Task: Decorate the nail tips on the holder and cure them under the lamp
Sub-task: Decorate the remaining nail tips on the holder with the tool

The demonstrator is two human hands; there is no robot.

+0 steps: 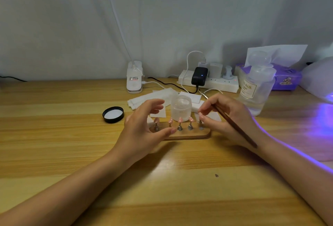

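Observation:
A wooden holder (191, 135) lies in the middle of the table with several pink nail tips (180, 119) on small metal stands. My left hand (142, 126) curls around the holder's left end, fingers apart, thumb near its front edge. My right hand (227, 117) sits at the holder's right end and grips a thin brown brush (234, 124), its metal tip pointing up and back. The right fingertips are beside the rightmost stand. A white curing lamp (319, 81) glows violet at the far right edge.
A frosted open jar (181, 107) stands just behind the holder, its black lid (113, 115) to the left. White wipes (151, 97), a clip lamp base (134, 78), a power strip (209, 81), a clear bottle (255, 88) and a purple tissue box (286, 78) line the back.

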